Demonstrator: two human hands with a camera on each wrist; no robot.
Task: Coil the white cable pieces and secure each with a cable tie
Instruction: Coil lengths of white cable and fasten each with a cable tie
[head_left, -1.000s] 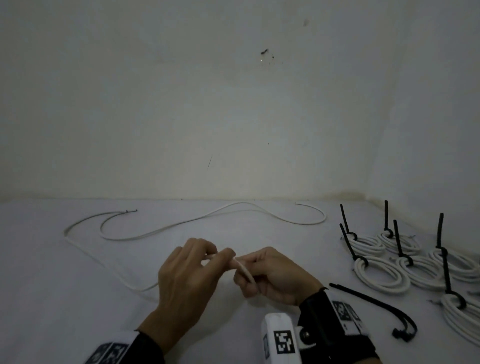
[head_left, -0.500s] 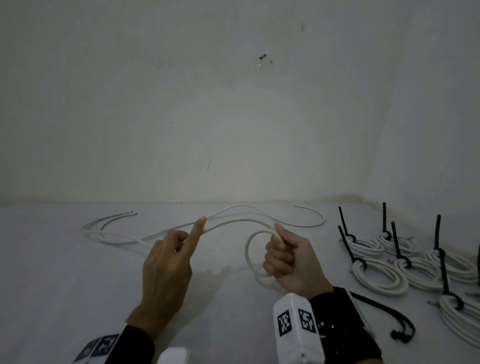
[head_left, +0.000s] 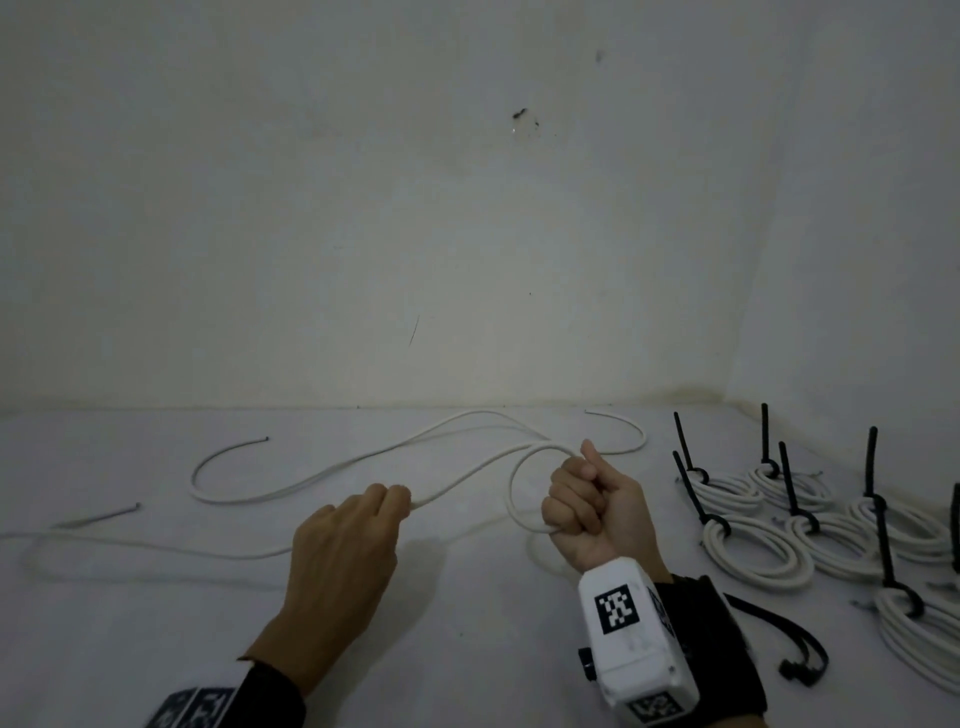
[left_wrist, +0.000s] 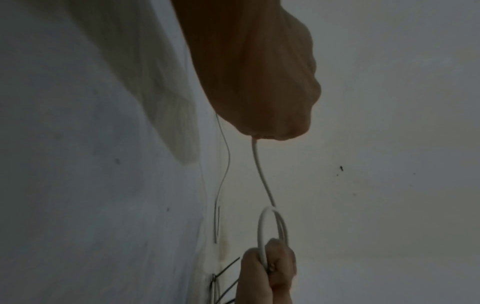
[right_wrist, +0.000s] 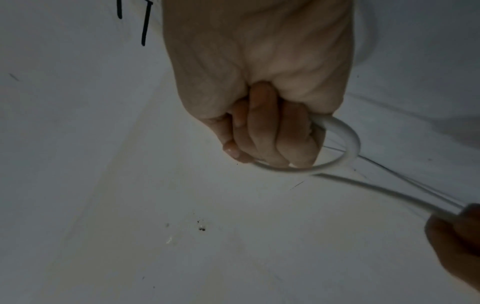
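A long white cable (head_left: 467, 467) runs between my two hands above the white surface. My right hand (head_left: 582, 499) is a fist gripping a small loop of that cable (head_left: 514, 499), thumb up; the right wrist view shows the loop (right_wrist: 348, 150) leaving my curled fingers (right_wrist: 262, 131). My left hand (head_left: 363, 525) pinches the cable a short way left of the loop; in the left wrist view the cable (left_wrist: 259, 170) leaves my left hand (left_wrist: 270, 131) toward the loop (left_wrist: 270, 226). The rest of the cable trails left across the surface (head_left: 156, 545).
Several coiled white cables with upright black ties (head_left: 753, 551) lie at the right. A loose black cable tie (head_left: 784, 634) lies beside my right wrist. A second loose white cable (head_left: 623, 436) curves near the back wall. Walls close the back and right.
My left hand slid down and left along the cable and now pinches it with curled fingers instead of a pointed one. The loop in my right hand holds. Cable slack shifted on the surface.
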